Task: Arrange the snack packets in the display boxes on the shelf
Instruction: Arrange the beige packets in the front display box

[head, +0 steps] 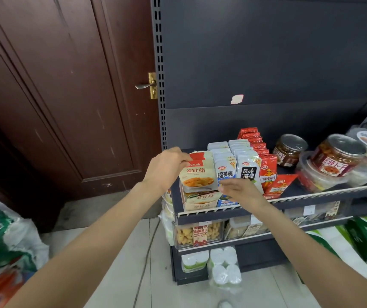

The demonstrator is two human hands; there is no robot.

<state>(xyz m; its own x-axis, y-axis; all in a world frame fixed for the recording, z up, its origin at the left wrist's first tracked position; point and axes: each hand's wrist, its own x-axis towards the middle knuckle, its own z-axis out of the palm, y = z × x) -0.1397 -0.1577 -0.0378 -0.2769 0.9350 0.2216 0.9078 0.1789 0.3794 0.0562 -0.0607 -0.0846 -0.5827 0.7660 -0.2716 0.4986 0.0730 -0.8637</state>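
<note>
head view: left hand (167,166) grips the top corner of the front beige/red packet (199,172), fingers curled over its upper edge, prob to keep the row upright & squared while it gets tidied. that packet stands at the front of the leftmost display box (198,202) on the top shelf (324,197), left end, leaning back a bit on the ones behind. right hand (242,190) is flat-ish, fingers straight & pointing left, holding nothing, just at the lower right edge of the packet; can't tell if it's touching. looks like it's there to nudge the pack into line w/ the box wall. next door, blue/white packets (225,167), then grey/black ones (248,168), then red ones (267,170) stand in rows front to back, so labels face the aisle. one red packet (281,185) lies tilted at the front, out of its row, likely still to sort. jars (338,154) sit further right.
</note>
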